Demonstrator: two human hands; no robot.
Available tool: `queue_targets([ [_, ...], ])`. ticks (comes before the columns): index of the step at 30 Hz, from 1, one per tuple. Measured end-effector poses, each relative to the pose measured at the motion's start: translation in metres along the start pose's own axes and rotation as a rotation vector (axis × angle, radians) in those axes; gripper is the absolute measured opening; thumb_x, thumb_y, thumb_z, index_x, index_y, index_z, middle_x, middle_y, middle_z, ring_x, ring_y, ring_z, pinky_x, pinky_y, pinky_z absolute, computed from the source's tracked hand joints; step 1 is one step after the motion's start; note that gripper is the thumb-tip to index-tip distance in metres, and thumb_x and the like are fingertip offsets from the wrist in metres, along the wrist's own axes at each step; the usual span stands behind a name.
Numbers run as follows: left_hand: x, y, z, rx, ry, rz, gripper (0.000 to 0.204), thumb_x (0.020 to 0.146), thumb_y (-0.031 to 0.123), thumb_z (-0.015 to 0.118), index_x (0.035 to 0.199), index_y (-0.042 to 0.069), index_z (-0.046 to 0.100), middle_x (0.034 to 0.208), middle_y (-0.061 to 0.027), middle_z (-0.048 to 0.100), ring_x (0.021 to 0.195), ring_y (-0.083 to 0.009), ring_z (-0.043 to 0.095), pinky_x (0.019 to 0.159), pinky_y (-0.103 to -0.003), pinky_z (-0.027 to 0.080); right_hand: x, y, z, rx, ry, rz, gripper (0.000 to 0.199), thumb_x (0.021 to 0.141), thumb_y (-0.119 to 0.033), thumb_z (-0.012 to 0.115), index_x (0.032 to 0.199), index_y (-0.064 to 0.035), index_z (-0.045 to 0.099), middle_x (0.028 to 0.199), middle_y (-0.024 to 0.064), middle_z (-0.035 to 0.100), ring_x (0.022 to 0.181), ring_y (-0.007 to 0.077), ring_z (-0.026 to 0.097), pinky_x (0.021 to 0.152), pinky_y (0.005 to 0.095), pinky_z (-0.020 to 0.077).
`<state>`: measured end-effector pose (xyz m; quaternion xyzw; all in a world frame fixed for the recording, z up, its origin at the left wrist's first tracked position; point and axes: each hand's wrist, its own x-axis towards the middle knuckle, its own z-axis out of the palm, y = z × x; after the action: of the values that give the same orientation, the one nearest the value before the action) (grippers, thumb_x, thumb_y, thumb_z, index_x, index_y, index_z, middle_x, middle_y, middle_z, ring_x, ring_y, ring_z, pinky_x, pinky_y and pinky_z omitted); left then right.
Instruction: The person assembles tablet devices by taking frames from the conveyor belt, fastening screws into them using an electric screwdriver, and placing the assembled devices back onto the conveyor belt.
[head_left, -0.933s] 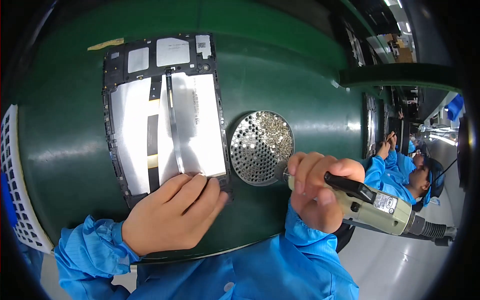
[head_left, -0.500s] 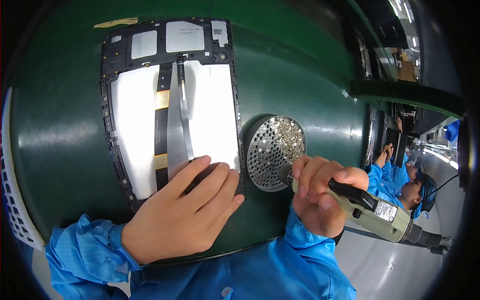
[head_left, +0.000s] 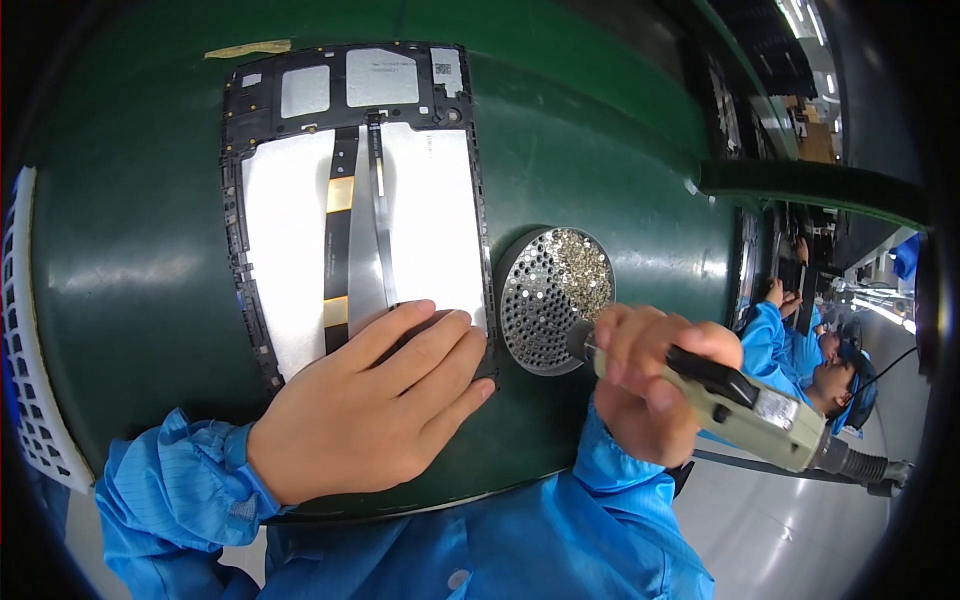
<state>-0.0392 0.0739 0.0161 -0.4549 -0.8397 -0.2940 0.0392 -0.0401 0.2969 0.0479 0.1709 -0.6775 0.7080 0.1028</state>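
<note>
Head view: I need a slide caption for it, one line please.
Left hand flat on an opened tablet chassis, right hand holding an electric screwdriver at a round screw tray.

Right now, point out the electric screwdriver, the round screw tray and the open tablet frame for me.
electric screwdriver (head_left: 745,405): head view, on its pale body.
round screw tray (head_left: 535,300): head view, on its perforated plate.
open tablet frame (head_left: 300,230): head view, on the left white panel.

I was looking at an electronics assembly line. A green antistatic mat (head_left: 150,250) covered the bench, with an opened tablet chassis (head_left: 350,190) lying beside a perforated screw tray (head_left: 553,285). My sleeves were blue cleanroom smocks, and co-workers in the same blue smocks (head_left: 800,345) sat along the line at further stations.
</note>
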Motion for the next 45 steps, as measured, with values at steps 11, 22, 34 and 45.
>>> queue_targets([
  [11,0.000,-0.002,0.004,-0.030,0.061,0.011,0.019,0.075,0.012,0.068,0.092,0.002,0.071,0.110,-0.0175,0.060,0.108,-0.0311,0.055,0.096,-0.044,0.043,-0.007,-0.020,0.025,0.079,-0.189,-0.049,0.030,0.078,-0.005,0.063,0.103,-0.0071,0.046,0.062,0.0044,0.051,0.053,0.0173,0.053,0.053,0.0348,0.0450],
  [22,-0.001,0.001,0.003,-0.029,0.112,-0.014,0.016,0.076,0.012,0.070,0.088,0.001,0.071,0.107,-0.0156,0.062,0.106,-0.0290,0.057,0.097,-0.043,0.043,-0.006,-0.018,0.030,0.103,-0.219,-0.058,0.034,0.073,0.005,0.062,0.101,-0.0028,0.045,0.062,0.0067,0.053,0.052,0.0197,0.054,0.051,0.0370,0.0465],
  [34,0.003,-0.001,0.008,-0.046,0.130,-0.033,0.020,0.077,0.012,0.071,0.090,-0.003,0.069,0.106,-0.0159,0.062,0.104,-0.0294,0.057,0.097,-0.042,0.043,0.000,-0.012,0.027,0.111,-0.249,-0.031,0.034,0.072,0.005,0.062,0.101,-0.0016,0.047,0.063,0.0074,0.054,0.052,0.0197,0.054,0.053,0.0374,0.0471],
  [45,-0.001,0.000,0.001,-0.009,0.049,0.005,0.022,0.078,0.012,0.067,0.098,0.004,0.071,0.110,-0.0160,0.062,0.109,-0.0294,0.056,0.099,-0.043,0.042,-0.002,-0.013,0.013,0.152,-0.103,-0.046,0.033,0.076,-0.006,0.063,0.105,-0.0033,0.047,0.061,0.0065,0.052,0.051,0.0189,0.051,0.054,0.0376,0.0446],
])
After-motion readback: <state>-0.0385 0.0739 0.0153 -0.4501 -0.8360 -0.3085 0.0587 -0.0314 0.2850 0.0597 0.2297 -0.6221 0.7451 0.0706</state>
